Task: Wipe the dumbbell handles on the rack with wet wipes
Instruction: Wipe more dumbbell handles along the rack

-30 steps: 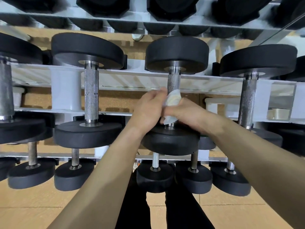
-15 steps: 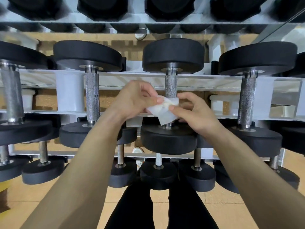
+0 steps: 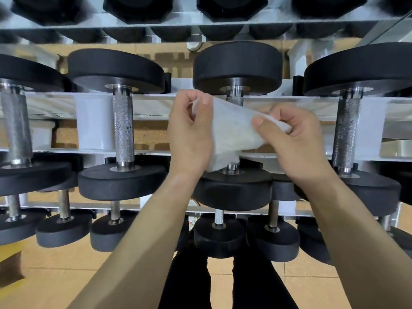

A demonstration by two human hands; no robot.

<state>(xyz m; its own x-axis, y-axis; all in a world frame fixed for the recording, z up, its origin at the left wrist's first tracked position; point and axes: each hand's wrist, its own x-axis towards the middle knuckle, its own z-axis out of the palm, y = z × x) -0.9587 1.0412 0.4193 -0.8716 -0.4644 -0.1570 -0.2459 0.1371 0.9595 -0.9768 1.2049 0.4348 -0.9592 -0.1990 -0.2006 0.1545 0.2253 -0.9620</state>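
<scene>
A white wet wipe [image 3: 231,132] is stretched between my two hands in front of the middle dumbbell [image 3: 237,65] on the rack's middle shelf. My left hand [image 3: 189,132] pinches its upper left corner; my right hand [image 3: 292,139] pinches its right edge. The wipe hides most of that dumbbell's knurled metal handle [image 3: 234,101]; only its top and bottom ends show. Whether the wipe touches the handle cannot be told. Other knurled handles stand to the left [image 3: 123,128] and right [image 3: 346,132].
The white rack [image 3: 93,123] has three tiers of black dumbbells; smaller ones [image 3: 219,235] sit on the lowest shelf. Hexagonal weights [image 3: 133,7] line the top tier. My dark trouser legs [image 3: 223,282] stand on a tan floor below.
My hands have come off the middle handle and pulled apart, spreading the crumpled wipe out wide between them.
</scene>
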